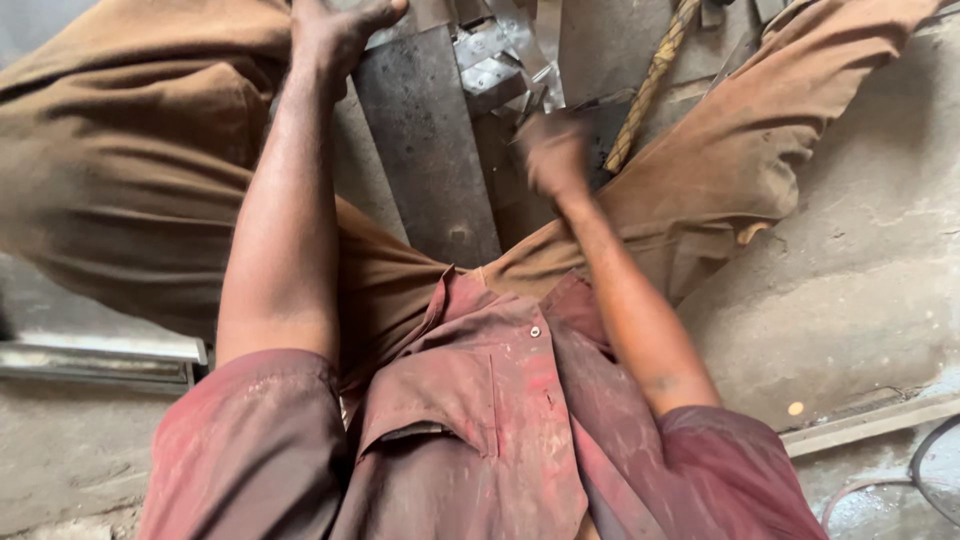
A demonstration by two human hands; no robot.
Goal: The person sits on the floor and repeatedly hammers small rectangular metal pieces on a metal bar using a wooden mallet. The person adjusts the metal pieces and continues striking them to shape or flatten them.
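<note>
Left hand (335,35) far left, palm pressed flat on dark steel bar (425,150) between knees, fingers spread, steadying it. Right hand (553,152) blurred, fist closed, contents unclear. Shiny metal brackets (495,65) piled just beyond bar. Yellow rope (650,80) far right. Progress: work looks underway; finished share unreadable.

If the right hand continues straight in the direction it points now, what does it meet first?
The right hand is blurred and points up the picture, toward the shiny folded metal pieces beside the dark metal plate. Those pieces probably come first, though depth is unclear.
</note>
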